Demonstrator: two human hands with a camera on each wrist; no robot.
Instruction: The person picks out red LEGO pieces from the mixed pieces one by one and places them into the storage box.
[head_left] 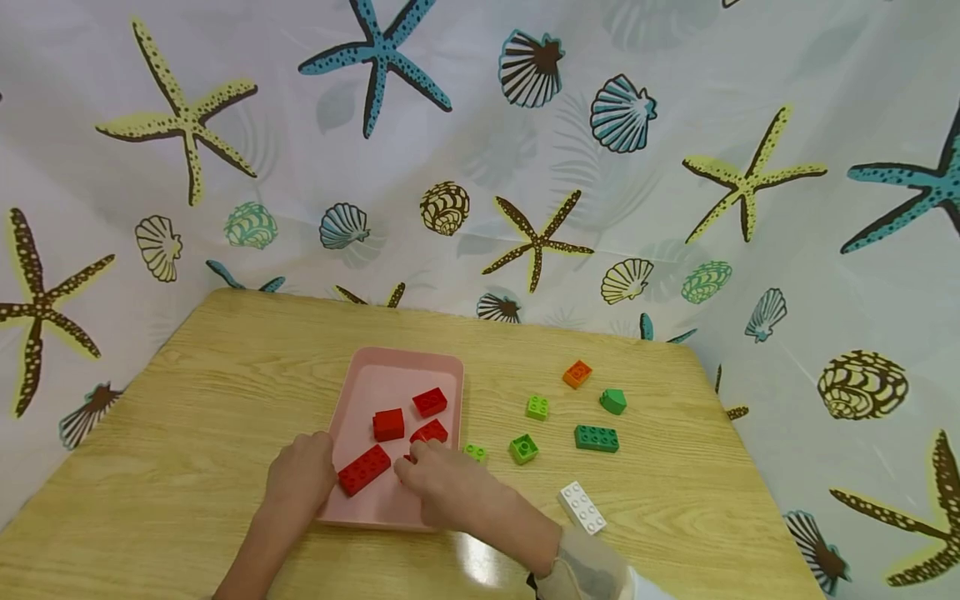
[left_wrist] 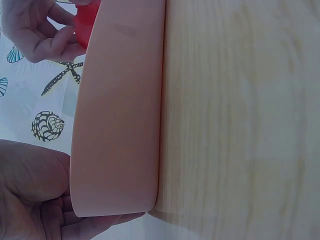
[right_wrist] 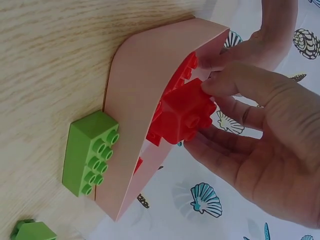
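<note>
My left hand (head_left: 300,477) grips the left side of a pink tray (head_left: 390,367), its fingers around the wall in the left wrist view. Over the tray's near right part, my right hand (head_left: 453,487) pinches a red toy brick (right_wrist: 182,112) between thumb and fingers. The right wrist view shows studs on that brick, at the level of the rim. Inside the tray lie a long red brick (head_left: 364,471), a red block (head_left: 388,425) and two more red bricks, one (head_left: 430,403) farther back. The right hand partly covers the tray's near right corner in the head view.
Right of the tray, a light green brick (right_wrist: 92,152) stands close to its wall. Farther right lie two more light green bricks (head_left: 523,449), a dark green brick (head_left: 597,438), a green piece (head_left: 613,401), an orange brick (head_left: 577,373) and a white brick (head_left: 582,507). A patterned curtain (head_left: 420,275) borders the table.
</note>
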